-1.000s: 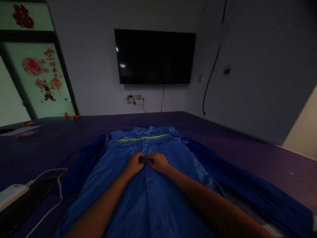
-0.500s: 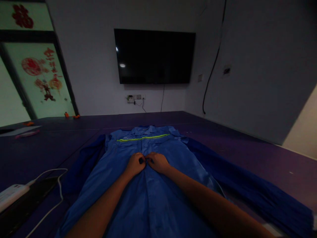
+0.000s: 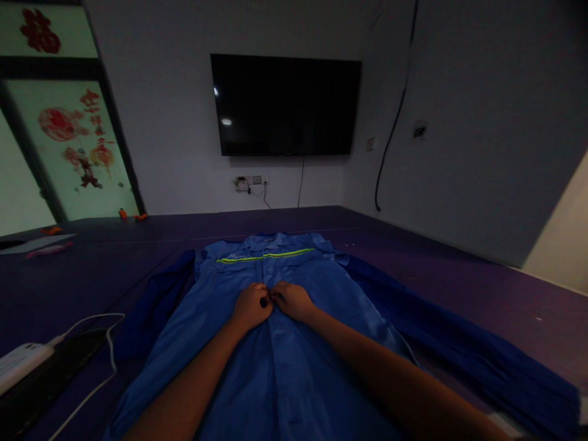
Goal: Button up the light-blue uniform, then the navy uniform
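Note:
A blue work shirt (image 3: 312, 361) lies spread flat, front side up, with its collar pointing away from me. A yellow-green stripe and pale lettering cross its chest. Both hands meet at the middle of the front placket, below the stripe. My left hand (image 3: 253, 304) is closed, fingers curled on the placket edge. Beside it, my right hand (image 3: 293, 300) pinches the same cloth, its fingertips almost touching the left ones. Whether a button sits between the fingertips is hidden. The sleeves stretch out to both sides, darker blue than the body.
Purple matting (image 3: 386, 245) covers the surface under the shirt. At left, a white power strip (image 3: 22, 361) with a white cable (image 3: 110, 343) lies near a dark flat object. Small orange things (image 3: 122, 214) sit by the glass door. A television (image 3: 287, 107) hangs on the far wall.
My left hand has turned slightly and its fingers have closed in a little more at the placket. The right hand and the shirt look nearly the same.

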Tool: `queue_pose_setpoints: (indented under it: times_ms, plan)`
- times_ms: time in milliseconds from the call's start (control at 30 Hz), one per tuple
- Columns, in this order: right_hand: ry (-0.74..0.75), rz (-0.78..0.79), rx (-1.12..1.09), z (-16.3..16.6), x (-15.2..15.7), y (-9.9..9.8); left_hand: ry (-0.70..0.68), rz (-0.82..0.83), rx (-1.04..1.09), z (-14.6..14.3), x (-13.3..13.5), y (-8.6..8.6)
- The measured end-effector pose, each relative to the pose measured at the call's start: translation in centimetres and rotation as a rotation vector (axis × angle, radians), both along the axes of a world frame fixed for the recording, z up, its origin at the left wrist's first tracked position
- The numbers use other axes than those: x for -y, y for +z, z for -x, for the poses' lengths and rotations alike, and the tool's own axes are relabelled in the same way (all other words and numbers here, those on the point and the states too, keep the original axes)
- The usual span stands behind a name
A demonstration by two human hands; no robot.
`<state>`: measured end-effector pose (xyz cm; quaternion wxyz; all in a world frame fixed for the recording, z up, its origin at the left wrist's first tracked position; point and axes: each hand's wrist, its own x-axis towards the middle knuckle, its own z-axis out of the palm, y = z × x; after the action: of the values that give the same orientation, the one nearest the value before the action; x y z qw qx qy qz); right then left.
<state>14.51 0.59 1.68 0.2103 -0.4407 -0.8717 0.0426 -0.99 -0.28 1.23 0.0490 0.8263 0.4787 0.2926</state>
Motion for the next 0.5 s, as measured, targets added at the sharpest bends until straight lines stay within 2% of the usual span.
queue_pose_setpoints:
  times_ms: [333, 500]
  plan:
    - [-0.064, 0.039, -0.068, 0.0, -0.6, -0.3, -0.001, -0.033, -0.03, 0.0, 0.0, -0.1]
    - [-0.1, 0.103, -0.138, -0.1, -1.3, -0.7, -0.055, -0.132, -0.207, 0.3, 0.4, 0.3]
